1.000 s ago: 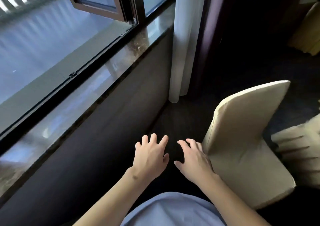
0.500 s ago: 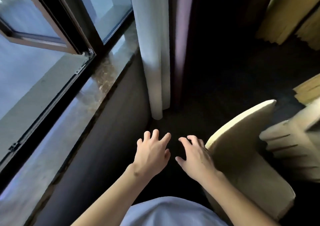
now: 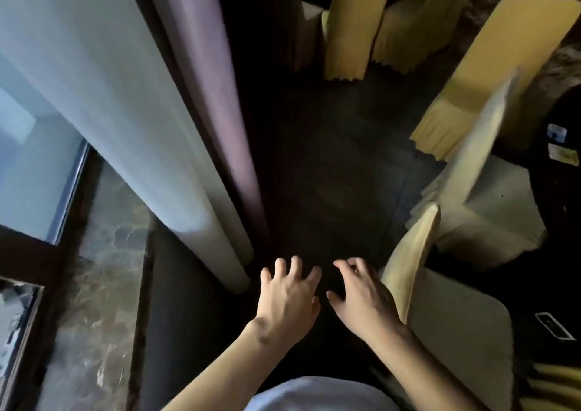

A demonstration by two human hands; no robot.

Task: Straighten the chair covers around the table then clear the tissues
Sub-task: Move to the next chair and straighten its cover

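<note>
Okay, both my hands are out in front, low centre, palms down over the dark floor (image 3: 330,171). Left hand (image 3: 287,300) has its fingers spread and relaxed, holding nothing, touching nothing I can see. Right hand (image 3: 361,300) is the same, fingers loosely spread, empty; its outer edge sits just beside the back of the nearest chair cover (image 3: 440,316) at 4 o'clock, contact I cannot tell. A second covered chair (image 3: 481,196) stands at 2 o'clock, its back tilted and blurred. More yellow covered chairs (image 3: 349,23) line up at 12 to 1 o'clock. White curtain (image 3: 103,102) and purple curtain (image 3: 213,74) hang at 10 to 11 o'clock, marble windowsill (image 3: 103,269) at 8 o'clock. Small pale items (image 3: 562,154) at 3 o'clock, too small to tell whether tissues.
</note>
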